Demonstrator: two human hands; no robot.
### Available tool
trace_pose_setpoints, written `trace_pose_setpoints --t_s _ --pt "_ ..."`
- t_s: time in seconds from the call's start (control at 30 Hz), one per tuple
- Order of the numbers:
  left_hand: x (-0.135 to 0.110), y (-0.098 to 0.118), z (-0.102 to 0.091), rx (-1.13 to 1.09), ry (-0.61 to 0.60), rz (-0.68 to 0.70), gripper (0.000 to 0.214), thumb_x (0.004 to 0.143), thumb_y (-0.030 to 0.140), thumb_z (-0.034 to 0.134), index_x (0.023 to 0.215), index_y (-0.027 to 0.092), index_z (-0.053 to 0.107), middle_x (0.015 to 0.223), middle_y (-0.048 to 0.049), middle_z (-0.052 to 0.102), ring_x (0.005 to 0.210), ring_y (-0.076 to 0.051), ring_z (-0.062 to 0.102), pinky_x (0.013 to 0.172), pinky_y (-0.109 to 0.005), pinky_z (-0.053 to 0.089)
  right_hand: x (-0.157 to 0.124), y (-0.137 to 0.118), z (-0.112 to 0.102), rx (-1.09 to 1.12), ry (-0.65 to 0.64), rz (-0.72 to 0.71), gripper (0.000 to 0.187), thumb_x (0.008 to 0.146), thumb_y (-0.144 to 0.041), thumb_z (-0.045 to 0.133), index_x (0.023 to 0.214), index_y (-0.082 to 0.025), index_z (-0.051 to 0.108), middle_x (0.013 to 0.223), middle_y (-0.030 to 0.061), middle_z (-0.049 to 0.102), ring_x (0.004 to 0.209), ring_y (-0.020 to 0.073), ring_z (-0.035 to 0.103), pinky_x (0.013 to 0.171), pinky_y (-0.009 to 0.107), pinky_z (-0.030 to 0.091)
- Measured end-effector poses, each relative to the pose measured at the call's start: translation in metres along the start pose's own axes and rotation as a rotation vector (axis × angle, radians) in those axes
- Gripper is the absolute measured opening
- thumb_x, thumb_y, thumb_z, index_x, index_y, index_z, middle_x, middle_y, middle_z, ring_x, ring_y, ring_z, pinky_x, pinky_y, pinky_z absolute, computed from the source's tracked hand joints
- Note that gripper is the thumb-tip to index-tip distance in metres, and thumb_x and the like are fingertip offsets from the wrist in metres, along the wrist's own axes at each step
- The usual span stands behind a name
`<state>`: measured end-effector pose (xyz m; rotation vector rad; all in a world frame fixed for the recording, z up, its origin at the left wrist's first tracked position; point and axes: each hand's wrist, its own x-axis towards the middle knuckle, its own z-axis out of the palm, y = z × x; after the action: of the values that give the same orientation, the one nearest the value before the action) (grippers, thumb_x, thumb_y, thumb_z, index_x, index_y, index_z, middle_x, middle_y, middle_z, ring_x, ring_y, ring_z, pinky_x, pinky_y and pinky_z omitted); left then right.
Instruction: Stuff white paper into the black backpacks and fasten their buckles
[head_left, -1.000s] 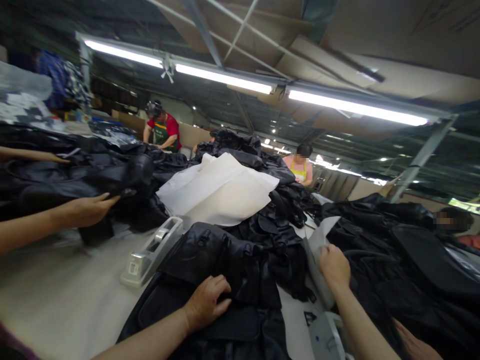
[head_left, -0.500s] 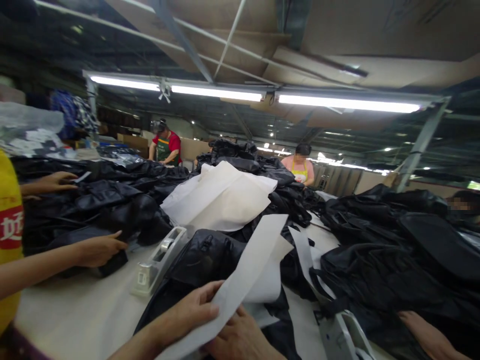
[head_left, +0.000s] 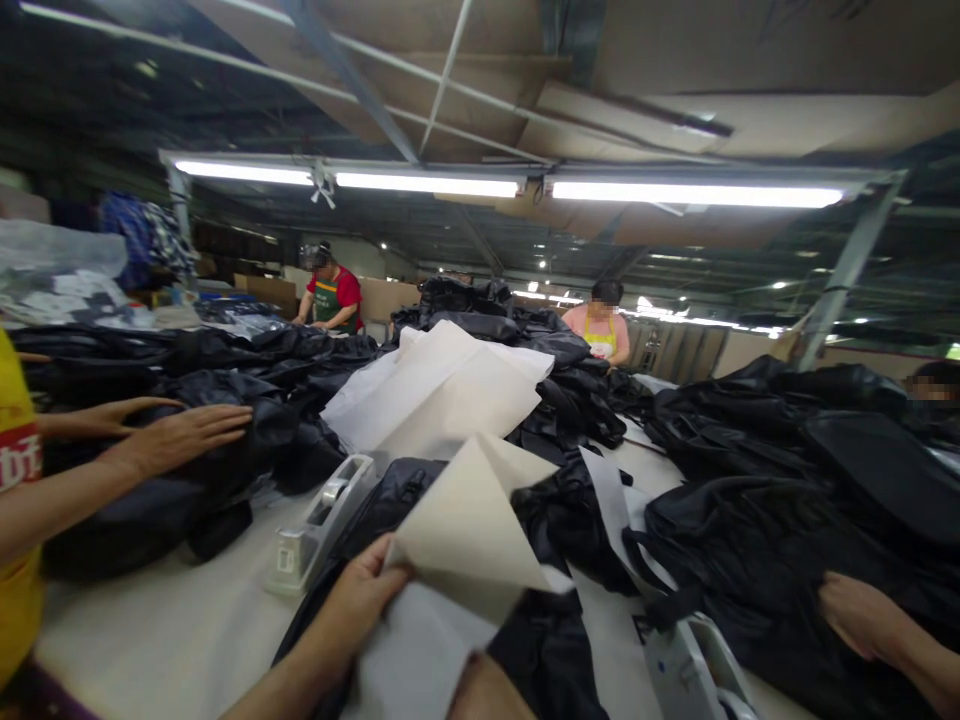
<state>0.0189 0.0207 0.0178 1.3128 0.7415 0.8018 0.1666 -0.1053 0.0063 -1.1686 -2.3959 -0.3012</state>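
My left hand [head_left: 366,592] pinches a white sheet of paper [head_left: 465,525] between thumb and fingers. The sheet is bent, its upper part standing in folds over a black bag [head_left: 551,655] on the table. At the bottom edge, my right hand [head_left: 491,690] is beside the lower part of the paper; its fingers are hidden, so its grip cannot be made out. A tape dispenser [head_left: 322,520] stands left of the black bag, and a second tape dispenser [head_left: 697,670] sits to the right.
Beyond lies a stack of white paper [head_left: 442,390] against piled black bags [head_left: 472,300]. A co-worker's hands [head_left: 180,435] press on a black bag at left; another person's hand [head_left: 862,612] touches black bags at right. Two people stand farther back.
The paper strip has swung down and folded over, lower than before. My right hand has dropped toward the bottom edge. The left co-worker's hands have come together on the bag.
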Motion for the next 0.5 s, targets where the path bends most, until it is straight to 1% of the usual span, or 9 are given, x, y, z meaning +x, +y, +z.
trace_pose_setpoints --t_s 0.03,0.1,0.13,0.17,0.2,0.27,0.33,0.4,0.5 --pt "0.003 0.008 -0.01 -0.009 0.163 0.029 0.04 0.062 0.034 0.064 0.099 0.02 0.056 0.07 0.0025 0.064 0.064 -0.016 0.06 0.056 -0.024 0.047 -0.005 0.007 -0.007 0.015 0.025 0.093 0.017 0.088 -0.03 0.047 0.098 -0.02 0.056 0.101 0.003 0.06 0.09 0.0155 0.057 0.081 0.032 0.046" --pt "0.005 0.027 -0.03 -0.055 0.431 0.085 0.04 0.058 0.035 0.065 0.093 0.02 0.056 0.06 0.005 0.06 0.052 -0.014 0.055 0.047 -0.022 0.043 -0.015 0.025 -0.021 0.016 0.068 0.417 0.014 0.086 -0.021 0.044 0.094 -0.023 0.056 0.092 0.0001 0.063 0.086 0.0146 0.059 0.076 0.027 0.046" --pt "0.005 0.036 -0.038 -0.078 0.528 0.128 0.036 0.056 0.035 0.064 0.087 0.02 0.056 0.058 0.0053 0.059 0.049 -0.013 0.053 0.045 -0.021 0.041 -0.02 0.036 -0.026 -0.011 0.062 0.61 0.014 0.085 -0.018 0.045 0.093 -0.024 0.056 0.089 -0.0003 0.063 0.084 0.0153 0.06 0.073 0.026 0.046" --pt "0.003 0.043 -0.044 -0.082 0.602 0.188 0.03 0.055 0.033 0.064 0.08 0.019 0.056 0.06 0.0046 0.059 0.048 -0.012 0.052 0.044 -0.021 0.041 -0.024 0.046 -0.029 -0.056 0.02 0.756 0.015 0.083 -0.017 0.047 0.093 -0.024 0.055 0.088 0.0002 0.063 0.084 0.0169 0.06 0.071 0.027 0.046" --pt "0.0 0.048 -0.047 -0.063 0.661 0.261 0.022 0.055 0.03 0.062 0.072 0.018 0.054 0.064 0.0031 0.061 0.051 -0.012 0.053 0.046 -0.021 0.042 -0.027 0.055 -0.028 -0.104 -0.04 0.855 0.015 0.081 -0.017 0.051 0.093 -0.023 0.055 0.089 0.001 0.063 0.084 0.0188 0.061 0.07 0.027 0.046" --pt "-0.007 0.051 -0.046 0.056 0.742 0.417 0.01 0.056 0.023 0.057 0.061 0.018 0.051 0.078 0.0003 0.064 0.063 -0.013 0.057 0.054 -0.02 0.044 -0.029 0.068 -0.02 -0.197 -0.168 0.89 0.02 0.074 -0.019 0.061 0.093 -0.021 0.054 0.091 0.0033 0.061 0.083 0.0222 0.061 0.067 0.029 0.047" --pt "-0.013 0.045 -0.039 0.223 0.773 0.535 0.001 0.059 0.018 0.052 0.06 0.018 0.052 0.088 0.0 0.065 0.078 -0.015 0.058 0.066 -0.022 0.045 -0.027 0.072 -0.006 -0.275 -0.22 0.86 0.029 0.069 -0.023 0.068 0.092 -0.019 0.052 0.091 0.0046 0.059 0.082 0.0232 0.061 0.064 0.03 0.047" --pt "-0.017 0.034 -0.029 0.348 0.741 0.624 0.005 0.062 0.017 0.049 0.063 0.019 0.053 0.089 0.0004 0.064 0.085 -0.017 0.057 0.077 -0.027 0.045 -0.025 0.071 0.007 -0.372 -0.203 0.821 0.032 0.066 -0.025 0.071 0.091 -0.018 0.052 0.089 0.0051 0.057 0.079 0.0239 0.059 0.062 0.031 0.048" --pt "-0.022 0.019 -0.012 0.415 0.631 0.746 0.007 0.069 0.018 0.047 0.065 0.02 0.053 0.088 -0.0013 0.062 0.086 -0.017 0.057 0.085 -0.031 0.044 -0.027 0.072 0.017 -0.479 -0.162 0.729 0.017 0.072 -0.018 0.063 0.087 -0.018 0.054 0.083 0.005 0.056 0.075 0.0237 0.057 0.061 0.033 0.047"
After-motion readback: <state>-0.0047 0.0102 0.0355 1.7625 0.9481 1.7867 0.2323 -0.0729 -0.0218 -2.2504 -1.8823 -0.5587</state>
